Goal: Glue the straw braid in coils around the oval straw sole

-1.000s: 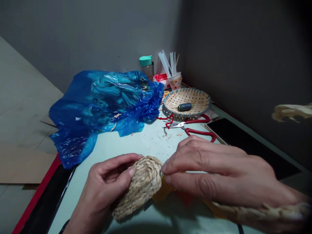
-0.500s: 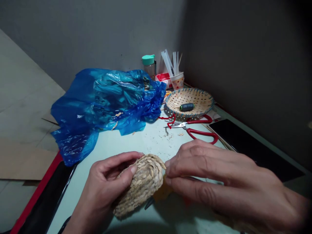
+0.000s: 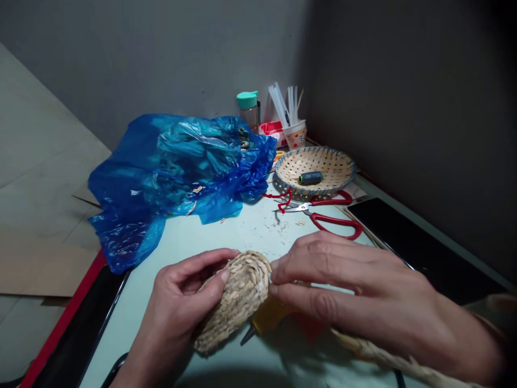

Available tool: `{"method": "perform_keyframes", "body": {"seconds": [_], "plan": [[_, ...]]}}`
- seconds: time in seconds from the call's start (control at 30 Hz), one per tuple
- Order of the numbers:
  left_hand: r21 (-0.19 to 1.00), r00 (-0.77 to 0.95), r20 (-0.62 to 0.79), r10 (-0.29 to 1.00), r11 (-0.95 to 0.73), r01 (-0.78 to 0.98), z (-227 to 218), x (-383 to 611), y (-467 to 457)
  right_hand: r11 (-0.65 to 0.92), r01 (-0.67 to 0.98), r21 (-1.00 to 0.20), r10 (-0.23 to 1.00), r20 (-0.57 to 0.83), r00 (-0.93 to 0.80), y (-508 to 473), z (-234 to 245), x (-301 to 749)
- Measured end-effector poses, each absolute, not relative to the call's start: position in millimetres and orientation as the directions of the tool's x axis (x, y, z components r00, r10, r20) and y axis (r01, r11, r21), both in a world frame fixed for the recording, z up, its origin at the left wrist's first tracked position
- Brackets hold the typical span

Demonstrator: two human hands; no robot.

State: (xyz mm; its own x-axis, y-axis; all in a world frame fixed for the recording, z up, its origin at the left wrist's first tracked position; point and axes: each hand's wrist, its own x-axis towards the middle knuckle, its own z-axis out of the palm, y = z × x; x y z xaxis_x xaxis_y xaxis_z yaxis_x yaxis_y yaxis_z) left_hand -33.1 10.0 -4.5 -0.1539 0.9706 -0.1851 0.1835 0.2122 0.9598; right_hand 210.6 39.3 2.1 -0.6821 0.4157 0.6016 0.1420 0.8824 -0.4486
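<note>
A coiled oval piece of braided straw (image 3: 238, 302) is tilted up over the table. My left hand (image 3: 189, 296) grips its left edge, thumb on the front face and fingers behind. My right hand (image 3: 347, 285) pinches the straw braid where it meets the oval's upper right edge. A loose length of straw braid (image 3: 388, 358) trails under my right wrist toward the lower right. Below the oval lies a yellow glue gun (image 3: 269, 318) with a dark nozzle, partly hidden by my right hand.
A blue plastic bag (image 3: 181, 161) covers the back left. Red-handled scissors (image 3: 309, 207) lie open before a woven basket (image 3: 339, 161) holding a thread spool (image 3: 311, 178). A dark tablet (image 3: 404, 237) lies right. Behind stand a cup of glue sticks (image 3: 296, 134) and a green-lidded jar (image 3: 247, 108).
My right fingers have moved in slightly against the oval's edge. The trailing braid now shows at the lower right, and more of the glue gun's nozzle is visible.
</note>
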Motion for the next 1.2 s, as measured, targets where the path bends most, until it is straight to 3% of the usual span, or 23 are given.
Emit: {"method": "perform_keyframes", "body": {"seconds": [0.33, 0.53, 0.63, 0.7, 0.83, 0.97, 1.2], "plan": [[0.975, -0.213, -0.159, 0.964, 0.187, 0.117, -11, -27, 9, 0.916, 0.162, -0.366, 0.378, 0.656, -0.654, 47, -2, 213], [0.987, -0.277, -0.15, 0.949, 0.162, 0.022, -11, -22, 3, 0.775, 0.241, -0.584, 0.616, 0.616, -0.491, 43, 6, 209], [0.992, -0.316, -0.127, 0.94, 0.126, -0.026, -13, -20, 3, 0.627, 0.272, -0.73, 0.765, 0.513, -0.389, 42, 0, 202], [0.993, -0.344, -0.114, 0.932, 0.101, -0.055, -14, -16, 3, 0.526, 0.202, -0.826, 0.821, 0.431, -0.374, 42, -5, 198], [0.991, -0.33, -0.116, 0.937, 0.088, -0.099, -12, -6, 1, 0.371, 0.028, -0.928, 0.834, 0.319, -0.45, 43, -16, 190], [0.986, -0.268, -0.155, 0.951, 0.133, -0.097, -9, 0, -2, 0.31, -0.081, -0.947, 0.834, 0.312, -0.454, 43, -21, 185], [0.991, -0.272, -0.129, 0.954, 0.128, -0.022, -7, 2, -5, 0.335, -0.072, -0.939, 0.825, 0.33, -0.458, 42, -16, 181]]}}
